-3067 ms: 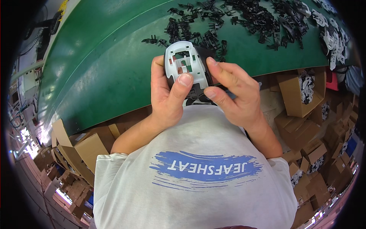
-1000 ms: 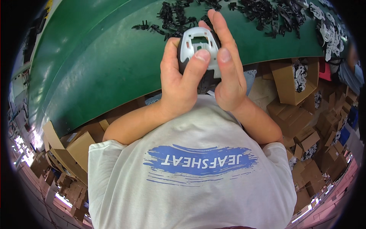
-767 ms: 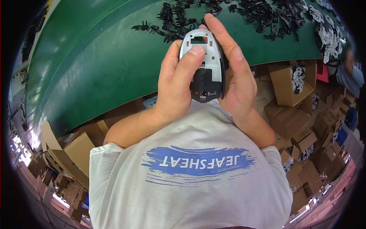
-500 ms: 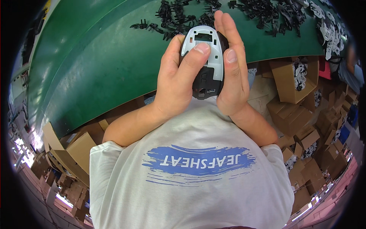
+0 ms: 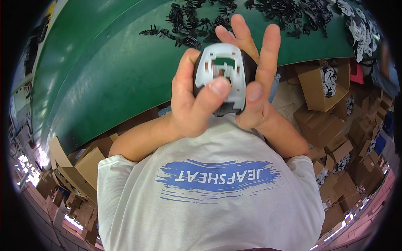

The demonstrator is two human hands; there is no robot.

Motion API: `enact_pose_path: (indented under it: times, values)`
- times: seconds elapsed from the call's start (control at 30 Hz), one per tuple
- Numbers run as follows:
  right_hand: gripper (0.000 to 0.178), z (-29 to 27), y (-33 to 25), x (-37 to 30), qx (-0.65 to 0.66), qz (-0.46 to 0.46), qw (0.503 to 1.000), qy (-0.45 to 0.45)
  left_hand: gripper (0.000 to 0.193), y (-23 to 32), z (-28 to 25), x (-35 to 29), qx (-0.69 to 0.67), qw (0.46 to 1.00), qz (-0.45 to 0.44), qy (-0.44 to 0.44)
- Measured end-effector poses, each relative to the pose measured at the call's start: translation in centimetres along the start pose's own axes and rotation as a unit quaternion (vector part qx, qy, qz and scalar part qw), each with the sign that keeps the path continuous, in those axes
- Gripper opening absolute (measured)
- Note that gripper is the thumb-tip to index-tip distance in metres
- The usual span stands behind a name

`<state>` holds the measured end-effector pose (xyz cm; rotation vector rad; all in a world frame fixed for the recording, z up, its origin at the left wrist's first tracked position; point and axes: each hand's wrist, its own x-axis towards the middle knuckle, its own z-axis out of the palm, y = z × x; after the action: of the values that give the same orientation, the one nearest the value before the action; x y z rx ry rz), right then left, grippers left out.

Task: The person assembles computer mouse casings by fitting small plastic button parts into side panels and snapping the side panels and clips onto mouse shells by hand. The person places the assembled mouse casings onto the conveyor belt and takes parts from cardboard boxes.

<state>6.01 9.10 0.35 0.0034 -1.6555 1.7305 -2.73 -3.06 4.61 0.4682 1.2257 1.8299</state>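
Observation:
A hollow, rounded plastic housing [image 5: 204, 75], white on top with black sides and cut-out openings, is held up in front of my chest. My left hand [image 5: 186, 102] grips it from the left, fingers along its side and the thumb pressed over the white face. Against its right side rests my right hand [image 5: 256, 98], with its fingers stretched out and spread beyond the housing and its thumb raised near the edge. Beyond the hands, several small black plastic parts [image 5: 184, 19] lie scattered on the green table [image 5: 125, 71].
More black parts [image 5: 312, 16] are piled at the far right of the table, beside white plastic parts [image 5: 361, 35]. Below the table's right edge stands an open cardboard box [image 5: 310, 85] of parts. Another open box [image 5: 86, 167] is at the lower left.
The housing has come slightly lower and tilted, so its openings show more and its lower black part less. The fingers of my right hand have spread apart. My left hand keeps its hold.

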Motion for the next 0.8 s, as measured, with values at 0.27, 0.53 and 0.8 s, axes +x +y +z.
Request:
enact_pose_path:
  times: [0.27,0.53,0.8]
  values:
    - [0.059,-0.9,-2.6,-0.7,-0.113,0.007,0.990,-0.079,0.041,0.4,-0.5,0.3,0.031,0.994,0.036,-0.095]
    - [0.052,-0.1,-2.6,-0.4,0.078,-0.026,0.995,-0.060,0.042,-2.2,-0.3,-2.2,-0.059,0.986,0.118,-0.103]
    - [0.054,0.3,-5.5,-0.1,0.127,0.297,0.945,0.054,0.038,-2.8,0.1,-1.9,-0.007,0.990,0.123,-0.067]
